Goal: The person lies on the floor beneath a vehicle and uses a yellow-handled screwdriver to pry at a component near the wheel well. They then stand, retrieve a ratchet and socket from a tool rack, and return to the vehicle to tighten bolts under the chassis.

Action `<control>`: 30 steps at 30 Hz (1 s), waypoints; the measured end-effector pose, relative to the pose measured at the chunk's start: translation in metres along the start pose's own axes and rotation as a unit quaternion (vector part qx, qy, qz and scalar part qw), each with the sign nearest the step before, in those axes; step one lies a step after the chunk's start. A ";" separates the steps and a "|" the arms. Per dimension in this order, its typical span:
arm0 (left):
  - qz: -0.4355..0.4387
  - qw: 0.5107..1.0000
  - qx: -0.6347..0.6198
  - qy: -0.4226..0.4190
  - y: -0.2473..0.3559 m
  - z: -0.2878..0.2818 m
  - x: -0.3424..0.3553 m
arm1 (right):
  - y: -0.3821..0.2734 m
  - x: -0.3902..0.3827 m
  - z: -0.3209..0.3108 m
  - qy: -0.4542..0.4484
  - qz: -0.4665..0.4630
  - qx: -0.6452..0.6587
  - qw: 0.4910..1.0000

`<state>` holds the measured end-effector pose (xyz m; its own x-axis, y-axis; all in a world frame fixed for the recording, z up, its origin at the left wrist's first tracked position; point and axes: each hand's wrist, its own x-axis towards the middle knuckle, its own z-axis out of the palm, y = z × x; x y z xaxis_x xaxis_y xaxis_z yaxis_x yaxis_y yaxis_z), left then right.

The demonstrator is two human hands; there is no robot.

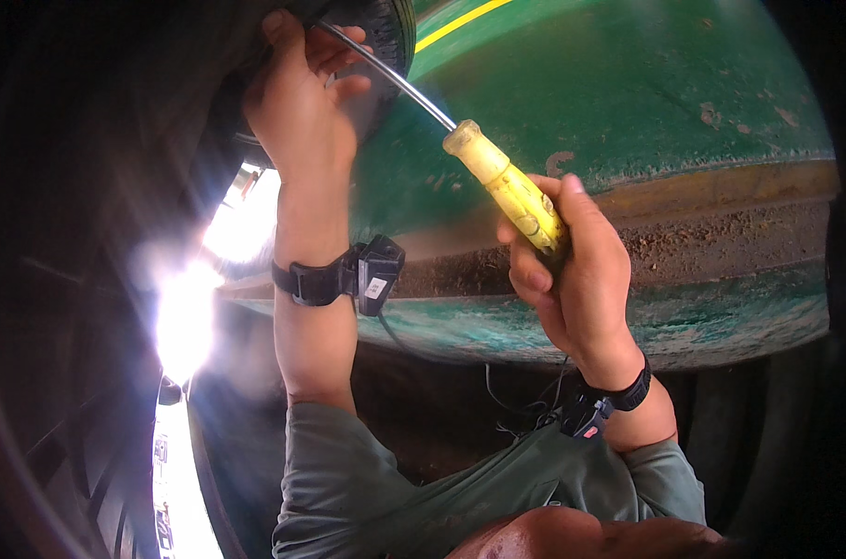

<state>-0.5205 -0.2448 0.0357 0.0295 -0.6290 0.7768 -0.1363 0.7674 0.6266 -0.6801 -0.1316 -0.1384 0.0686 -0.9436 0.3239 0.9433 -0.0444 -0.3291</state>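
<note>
My right hand point(576, 265) is closed around the worn yellow handle of a screwdriver point(508, 191). Its bare metal shaft slants up and left toward my other hand, and its tip is lost in the dark area there. My left hand point(302, 102) is raised at the upper left beside the shaft, with thumb and fingers apart. Some of its fingers lie behind the shaft; whether they touch it, I cannot tell. Right behind this hand is a black tyre point(399, 42) with a ribbed edge, partly in shadow.
Beyond my hands is a green painted floor point(628, 84) with a yellow line point(460, 23). A rusty brown ledge point(721, 214) crosses below it, above a scuffed green edge point(739, 317). Dark bodywork fills the left side. Strapped devices with cables sit on both wrists.
</note>
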 end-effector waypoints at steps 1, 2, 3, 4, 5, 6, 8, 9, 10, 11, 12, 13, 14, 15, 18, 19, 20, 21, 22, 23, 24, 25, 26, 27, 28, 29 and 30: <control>0.003 1.000 0.001 -0.001 0.000 0.000 0.000 | 0.005 0.002 0.001 0.011 -0.018 -0.015 1.000; 0.001 1.000 0.002 0.000 0.001 0.001 0.000 | 0.009 0.003 0.000 0.023 -0.038 -0.030 0.999; 0.000 1.000 0.003 0.001 0.001 0.002 0.001 | 0.014 0.003 -0.005 0.043 -0.091 -0.103 0.990; -0.002 1.000 0.004 0.001 0.001 0.003 0.001 | 0.021 0.002 -0.004 0.062 -0.138 -0.108 0.982; -0.005 1.000 0.003 0.003 0.001 0.002 0.002 | 0.030 0.002 0.002 0.081 -0.184 -0.113 0.973; -0.008 1.000 0.003 0.005 0.001 0.002 0.002 | 0.027 0.000 0.006 0.075 -0.165 -0.093 0.979; -0.014 1.000 0.001 0.003 0.000 0.000 0.002 | 0.022 -0.003 0.015 0.066 -0.125 -0.052 0.989; -0.015 1.000 -0.001 0.000 0.000 -0.002 0.002 | 0.011 -0.002 0.011 0.035 -0.057 -0.021 0.998; -0.017 1.000 -0.003 -0.003 0.000 -0.004 0.002 | 0.002 -0.001 0.004 0.004 0.012 0.010 1.000; -0.016 1.000 0.000 0.001 0.001 -0.003 0.002 | 0.001 0.000 -0.004 -0.021 0.007 0.007 1.000; -0.016 1.000 0.003 0.005 0.002 -0.001 0.001 | 0.001 0.001 -0.012 -0.047 0.003 0.004 0.999; -0.016 1.000 0.005 0.009 0.003 0.001 0.000 | 0.006 0.001 -0.008 -0.015 -0.035 -0.039 0.998; -0.019 1.000 0.001 0.007 0.003 0.003 0.000 | 0.012 0.001 -0.005 0.019 -0.075 -0.081 0.994; -0.022 1.000 -0.002 0.006 0.004 0.004 0.001 | 0.021 0.001 0.000 0.052 -0.153 -0.105 0.981; -0.029 1.000 0.002 0.007 0.009 0.009 -0.007 | 0.014 -0.004 0.023 0.101 -0.119 -0.056 0.986; -0.031 0.999 0.006 0.009 0.012 0.009 -0.011 | 0.005 -0.006 0.026 0.096 -0.081 -0.040 0.991; -0.033 0.999 0.004 0.009 0.013 0.010 -0.012 | -0.001 -0.006 0.011 0.028 -0.047 -0.010 0.998; -0.036 0.999 0.003 0.009 0.014 0.011 -0.011 | -0.006 -0.003 -0.008 -0.040 -0.011 0.022 0.999; -0.039 0.999 0.002 0.009 0.015 0.011 -0.009 | -0.004 0.000 -0.013 -0.060 -0.006 0.025 0.998; -0.043 0.999 -0.001 0.012 0.015 0.013 -0.010 | -0.002 0.001 -0.019 -0.080 -0.004 0.029 0.996; -0.047 0.999 -0.004 0.013 0.015 0.015 -0.010 | 0.007 0.002 -0.016 -0.034 -0.099 -0.039 0.994; -0.052 0.999 -0.008 0.015 0.015 0.017 -0.010 | 0.018 0.004 -0.011 0.014 -0.193 -0.106 0.975; -0.054 0.998 -0.009 0.015 0.014 0.015 -0.009 | 0.019 0.003 -0.005 0.027 -0.201 -0.104 0.974; -0.056 0.998 -0.009 0.014 0.013 0.013 -0.008 | 0.019 0.002 0.000 0.041 -0.209 -0.102 0.972; -0.059 0.998 -0.010 0.013 0.014 0.013 -0.008 | 0.019 0.001 0.005 0.055 -0.218 -0.099 0.969; -0.061 0.998 -0.008 0.024 0.015 0.011 -0.009 | 0.006 -0.006 0.014 0.043 -0.144 -0.057 0.987; -0.063 0.997 -0.010 0.033 0.016 0.012 -0.011 | -0.003 -0.011 0.017 0.031 -0.073 -0.016 0.997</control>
<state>-0.5346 -0.2268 0.0365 0.1101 -0.7110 0.6945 -0.1082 0.6860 0.7195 -0.6786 -0.1159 -0.1258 -0.0891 -0.9449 0.3150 0.9312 -0.1913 -0.3104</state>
